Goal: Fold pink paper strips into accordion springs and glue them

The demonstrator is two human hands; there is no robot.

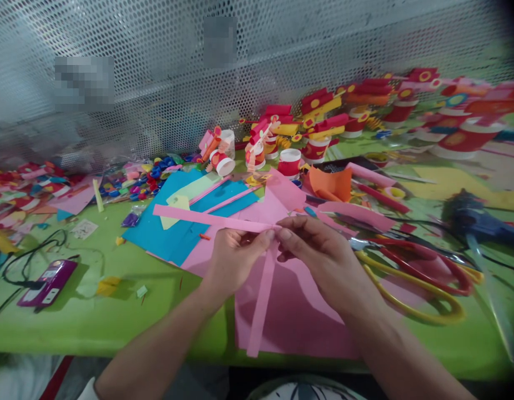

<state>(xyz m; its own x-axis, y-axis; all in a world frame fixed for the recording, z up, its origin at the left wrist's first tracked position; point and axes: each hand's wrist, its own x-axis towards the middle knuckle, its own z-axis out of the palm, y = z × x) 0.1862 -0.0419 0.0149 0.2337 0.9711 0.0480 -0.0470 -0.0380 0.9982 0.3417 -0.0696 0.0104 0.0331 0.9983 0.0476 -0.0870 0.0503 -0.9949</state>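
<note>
A pink paper strip [198, 217] is pinched between my two hands, one arm of it reaching out to the left. A second length of pink strip [262, 311] hangs down toward me from the same spot; whether the two are one folded piece or separate is hidden by my fingers. My left hand [234, 253] is closed with its thumb on top of the strip. Thumb and fingertips of my right hand [313, 241] pinch it where the two lengths meet. Under my hands lie pink paper sheets [298, 316] and blue paper [146, 230].
Scissors with red and yellow handles [415, 300] lie right of my right hand, near a hot glue gun [477, 216]. A purple power strip [48, 282] with cords is at left. Red and white paper cups [289, 164] with rolled-paper parts line the perforated metal panel [156, 72].
</note>
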